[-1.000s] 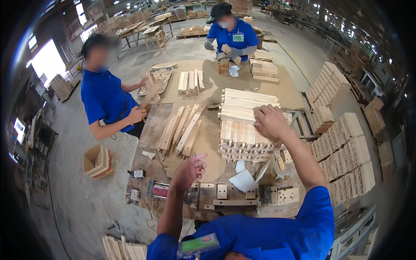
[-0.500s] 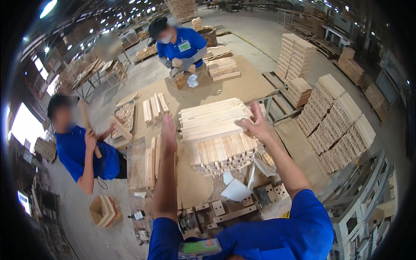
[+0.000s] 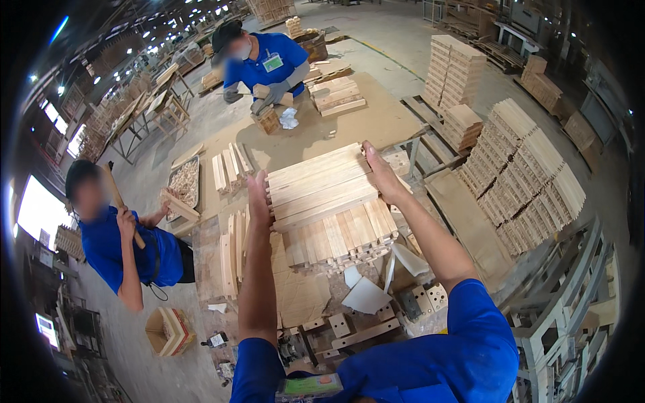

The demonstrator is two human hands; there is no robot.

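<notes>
A row of pale wooden slats (image 3: 322, 181) lies side by side between my two hands, above a stack of crosswise slats (image 3: 342, 235). My left hand (image 3: 259, 201) presses its palm along the row's left ends, thumb and fingertips pointing up. At the right ends, my right hand (image 3: 381, 174) clasps the row, its fingers over the far corner. Both hands hold the row between them; the fingers' undersides are hidden. Beside my left forearm stand several loose wooden strips (image 3: 233, 252).
Across the table (image 3: 376, 127) a co-worker (image 3: 269, 67) handles a wooden block. Another person (image 3: 127, 242) at the left holds a mallet-like tool (image 3: 124, 201) and a wooden piece. Tall slat stacks (image 3: 531, 174) stand at the right. White foam sheets (image 3: 366, 295) and drilled blocks lie near me.
My hands have closed in on both ends of the slat row. The slats now sit tighter and more even, and look nearer. The co-worker across the table has shifted a block.
</notes>
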